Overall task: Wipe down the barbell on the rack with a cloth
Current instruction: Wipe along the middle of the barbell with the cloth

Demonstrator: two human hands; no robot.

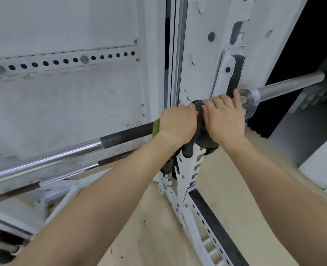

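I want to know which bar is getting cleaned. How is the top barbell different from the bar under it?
The top barbell is held by the left hand and the right hand through a dark cloth; the lower bar is untouched. The top barbell sits higher and looks thicker than the lower bar. Both are shiny metal with dark rough sections.

both bare arms reached up and forward, stretched out nearly straight. the left hand (178, 122) and the right hand (225, 120) sat side by side, almost touching, with their backs facing up. the fingers of each hand curled down over the cloth (198, 105) and gripped it. one finger on the outer side of the right hand poked out straighter than the rest. the left thumb was hidden, maybe tucked underneath.
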